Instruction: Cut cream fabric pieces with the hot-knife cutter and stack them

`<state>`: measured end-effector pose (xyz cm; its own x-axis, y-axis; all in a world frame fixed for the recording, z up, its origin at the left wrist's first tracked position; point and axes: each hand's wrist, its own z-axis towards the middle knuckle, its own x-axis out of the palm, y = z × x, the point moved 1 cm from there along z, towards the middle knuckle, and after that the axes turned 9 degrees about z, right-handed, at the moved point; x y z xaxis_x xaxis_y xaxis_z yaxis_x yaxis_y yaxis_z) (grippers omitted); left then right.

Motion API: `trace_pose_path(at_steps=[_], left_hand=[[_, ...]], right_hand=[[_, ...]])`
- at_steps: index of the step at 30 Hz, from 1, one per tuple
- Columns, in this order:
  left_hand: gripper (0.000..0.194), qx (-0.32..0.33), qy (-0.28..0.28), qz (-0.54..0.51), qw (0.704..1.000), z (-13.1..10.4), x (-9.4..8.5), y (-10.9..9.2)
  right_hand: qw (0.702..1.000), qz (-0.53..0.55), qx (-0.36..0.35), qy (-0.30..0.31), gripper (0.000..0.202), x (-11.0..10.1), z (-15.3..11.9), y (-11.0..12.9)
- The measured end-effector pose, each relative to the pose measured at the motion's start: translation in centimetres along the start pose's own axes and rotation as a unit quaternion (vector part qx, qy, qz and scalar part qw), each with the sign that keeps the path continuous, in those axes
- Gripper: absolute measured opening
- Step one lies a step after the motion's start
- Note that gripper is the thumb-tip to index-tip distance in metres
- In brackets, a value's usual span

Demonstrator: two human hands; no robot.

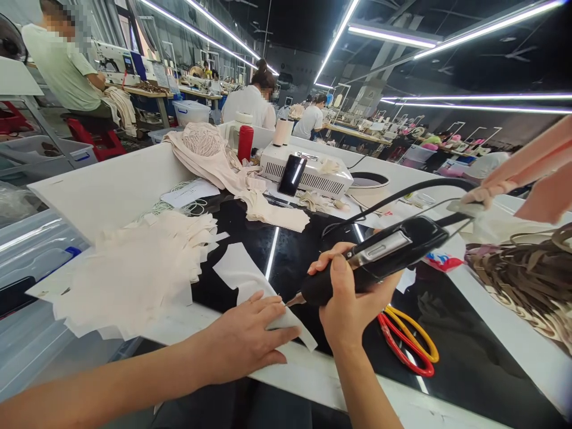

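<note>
My right hand (353, 292) is wrapped round a black corded handheld tool (384, 253) with a silver lever on its side. Its narrow metal tip (295, 300) points left and down, close to a white cut fabric piece (243, 271). Whether the tip touches the cloth I cannot tell. My left hand (252, 336) lies flat on the near part of that piece, fingers stretched out beside the tip. Under the cloth is a glossy black board (447, 322). A pair of red and yellow looped handles (409, 342) rests on it, right of my right wrist.
Left stands a spread pile of pale fabric pieces (129, 274). Behind lie beige cloth (272, 211), a phone (292, 175), a vented white box (313, 167) and a red bottle (245, 143). Brown straps (527, 274) heap at right. The tool's cord (402, 193) arches over the board. Other people sit beyond.
</note>
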<state>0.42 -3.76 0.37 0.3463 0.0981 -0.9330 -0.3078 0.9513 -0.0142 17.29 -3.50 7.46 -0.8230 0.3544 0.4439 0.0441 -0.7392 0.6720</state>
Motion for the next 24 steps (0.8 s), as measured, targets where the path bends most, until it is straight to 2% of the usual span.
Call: trace_pose_path(at_steps=[3, 5, 13, 19, 24], left_hand=[[0.037, -0.024, -0.017, 0.002, 1.000, -0.24, -0.60, -0.09], [0.036, -0.047, -0.019, 0.017, 0.999, -0.36, -0.80, -0.16], [0.047, -0.054, -0.010, 0.050, 0.997, -0.64, -0.77, -0.22], [0.054, -0.057, 0.002, 0.060, 0.997, -0.84, -0.33, -0.38], [0.059, -0.058, 0.004, 0.058, 0.997, -0.74, -0.19, -0.38]], right_hand=[[1.000, -0.012, -0.003, -0.003, 0.039, 0.09, -0.31, 0.37], [1.000, -0.019, -0.004, -0.005, 0.040, 0.11, -0.53, 0.51], [1.000, -0.019, -0.006, -0.003, 0.038, 0.00, -0.76, 0.58], [1.000, -0.001, -0.008, -0.015, 0.049, 0.52, -0.29, 0.30], [1.000, 0.005, -0.014, -0.006, 0.040, 0.66, -0.23, -0.29]])
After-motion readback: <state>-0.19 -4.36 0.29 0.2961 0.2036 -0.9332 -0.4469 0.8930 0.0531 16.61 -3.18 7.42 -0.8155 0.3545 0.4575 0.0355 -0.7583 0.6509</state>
